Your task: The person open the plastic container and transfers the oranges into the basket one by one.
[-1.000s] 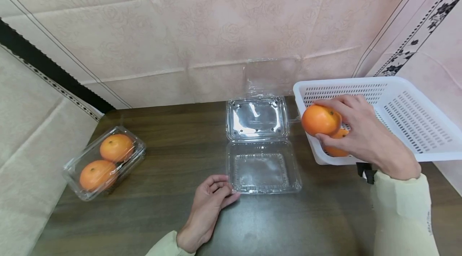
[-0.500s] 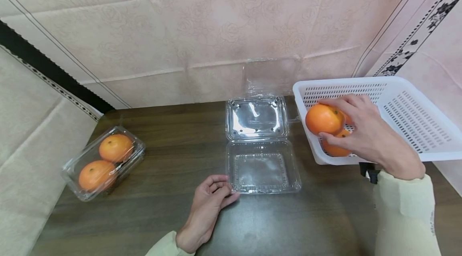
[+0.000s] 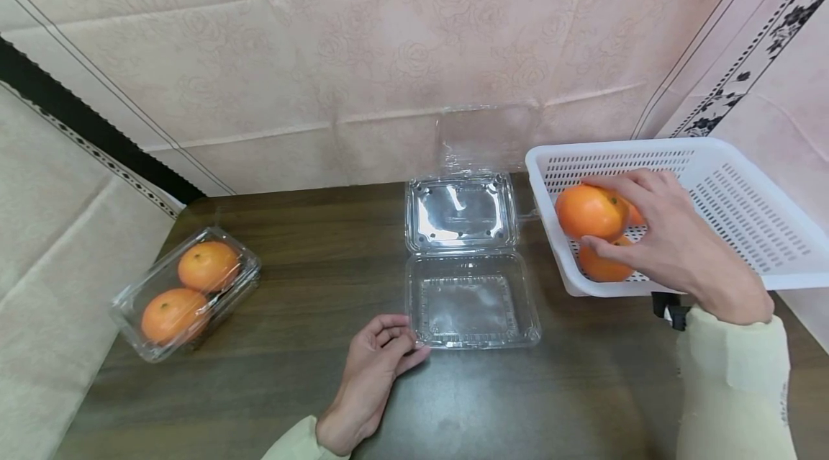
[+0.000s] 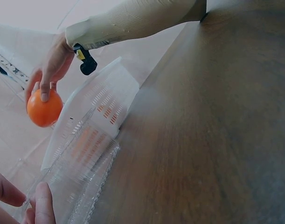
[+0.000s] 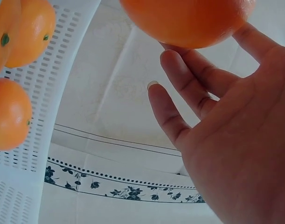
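Note:
My right hand point(image 3: 680, 240) holds an orange point(image 3: 591, 212) by its upper side, over the left end of the white plastic basket point(image 3: 764, 179). The left wrist view shows this orange point(image 4: 44, 108) raised above the basket's rim. More oranges lie in the basket, partly covered by the hand; one orange point(image 5: 11, 114) shows well in the right wrist view. My left hand point(image 3: 372, 381) pinches the near left corner of a clear plastic clamshell box point(image 3: 473, 305), which lies unfolded with nothing in it. The fingertips on that edge also show in the left wrist view.
A closed clear box point(image 3: 139, 309) with two oranges stands at the table's left. Behind the unfolded box, another clear lid point(image 3: 488, 136) stands up against the cloth-covered wall point(image 3: 363, 50). Dark wooden table point(image 3: 311, 265) lies between the boxes.
My right hand has shifted slightly to the right with the orange, further over the basket, and more of the oranges beneath shows. The left hand and the unfolded box have stayed put.

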`<act>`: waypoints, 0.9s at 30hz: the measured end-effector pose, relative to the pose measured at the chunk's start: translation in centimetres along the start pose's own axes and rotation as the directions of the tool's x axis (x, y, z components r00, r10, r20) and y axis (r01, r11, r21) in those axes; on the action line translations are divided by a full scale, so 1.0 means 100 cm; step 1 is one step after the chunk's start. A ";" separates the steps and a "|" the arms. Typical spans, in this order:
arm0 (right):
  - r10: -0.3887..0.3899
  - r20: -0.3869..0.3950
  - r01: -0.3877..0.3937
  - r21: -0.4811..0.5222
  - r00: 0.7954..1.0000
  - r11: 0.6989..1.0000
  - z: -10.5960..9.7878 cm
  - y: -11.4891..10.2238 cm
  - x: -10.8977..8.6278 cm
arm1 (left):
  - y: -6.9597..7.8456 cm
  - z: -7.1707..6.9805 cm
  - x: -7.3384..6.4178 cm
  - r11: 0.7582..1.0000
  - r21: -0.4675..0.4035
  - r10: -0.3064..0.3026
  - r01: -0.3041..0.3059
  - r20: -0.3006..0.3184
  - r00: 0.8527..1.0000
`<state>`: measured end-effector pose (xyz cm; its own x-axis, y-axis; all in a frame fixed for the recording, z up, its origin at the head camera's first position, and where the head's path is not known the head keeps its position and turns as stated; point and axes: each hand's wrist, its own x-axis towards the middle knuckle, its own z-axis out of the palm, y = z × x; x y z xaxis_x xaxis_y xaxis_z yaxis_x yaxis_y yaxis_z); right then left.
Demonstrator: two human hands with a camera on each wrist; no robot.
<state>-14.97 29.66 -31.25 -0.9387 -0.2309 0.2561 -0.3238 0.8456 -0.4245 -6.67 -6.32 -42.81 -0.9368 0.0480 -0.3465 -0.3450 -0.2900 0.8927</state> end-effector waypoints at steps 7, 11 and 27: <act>-0.002 0.002 0.002 -0.007 1.000 1.000 -0.001 0.005 -0.001 | -0.001 0.000 0.000 1.000 -0.002 0.007 -0.007 0.005 1.000; 0.003 0.003 -0.003 -0.008 1.000 1.000 -0.001 0.007 -0.001 | -0.001 0.000 0.000 1.000 -0.003 0.010 -0.010 0.005 1.000; 0.010 -0.013 -0.011 -0.038 1.000 0.999 -0.004 0.013 -0.003 | -0.001 0.000 0.001 1.000 -0.001 0.005 -0.005 0.005 1.000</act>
<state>-15.10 31.02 -31.57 -0.9403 -0.2161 0.2628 -0.3090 0.8657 -0.3939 -6.70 -6.31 -42.93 -0.9388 0.0514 -0.3405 -0.3402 -0.2915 0.8940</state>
